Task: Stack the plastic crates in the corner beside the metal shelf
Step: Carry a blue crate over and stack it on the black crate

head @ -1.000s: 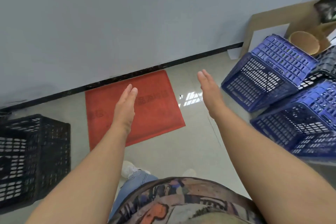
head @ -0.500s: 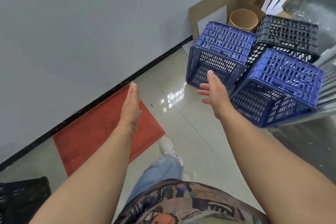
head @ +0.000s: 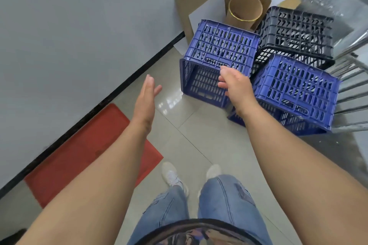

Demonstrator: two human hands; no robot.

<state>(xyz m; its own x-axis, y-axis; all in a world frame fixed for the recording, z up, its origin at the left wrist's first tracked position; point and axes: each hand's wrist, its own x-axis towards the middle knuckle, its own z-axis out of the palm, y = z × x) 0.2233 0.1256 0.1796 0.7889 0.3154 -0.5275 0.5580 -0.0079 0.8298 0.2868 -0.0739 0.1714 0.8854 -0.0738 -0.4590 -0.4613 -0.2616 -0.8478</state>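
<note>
A blue plastic crate (head: 219,45) lies on its side on the floor, its open mouth towards me. My right hand (head: 235,85) is at the upper rim of that mouth, fingers loosely curled, holding nothing. My left hand (head: 147,95) is flat and open over the tiles, left of the crate and apart from it. To the right a second blue crate (head: 298,89) lies tilted, with more blue plastic under it. Behind both sits a black crate (head: 298,30). The metal shelf (head: 350,85) stands at the right edge.
A grey wall (head: 79,26) with a black skirting runs along the left. A red mat (head: 89,155) lies on the tiles by my feet. Behind the crates stand a cardboard tube (head: 245,9) and cardboard sheets (head: 199,0) against the wall.
I have turned right and stepped closer to the crates. My right hand has reached forward to the near blue crate's rim and its fingers have curled. My left hand stays flat.
</note>
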